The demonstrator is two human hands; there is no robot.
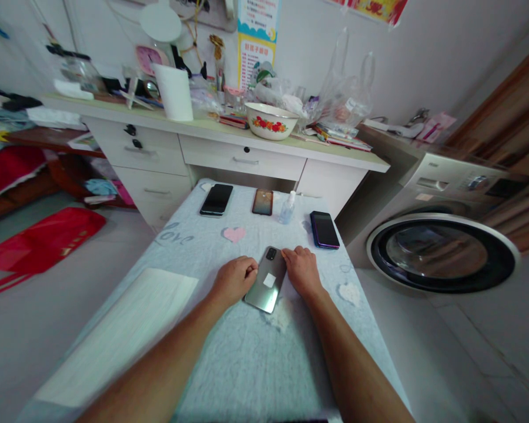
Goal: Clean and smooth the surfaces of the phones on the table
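Silver phone [263,298] lies back up on the tablecloth [255,370], between the two hands, its camera end pointing away from the person. That turn leaves its rear face and white label [268,280] in plain view.

Leftmost on the cloth is a long pale sheet [123,335], flat and well apart from the phone, so the middle has room for both hands. Farther off, a black phone [217,200] lies screen up near the far edge, out of reach of the forearms.

The left hand [234,279] has its fingers curled in narrowly, tips at the silver phone's left edge; whether they grip it or only rest beside it, I cannot tell. Placed there, they could keep that side from sliding.

Beyond, a small brown phone [263,201] lies flat, with a clear spray bottle [287,208] upright just beside it, nozzle up and easy to take by the neck.

The right hand [302,269] has thumb and fingers drawn close together at the silver phone's far right corner, leaving most of the back uncovered; how firmly they hold is unclear.

Rightmost, a purple-edged phone [325,230] lies screen up by the cloth's right edge, clear of that hand.
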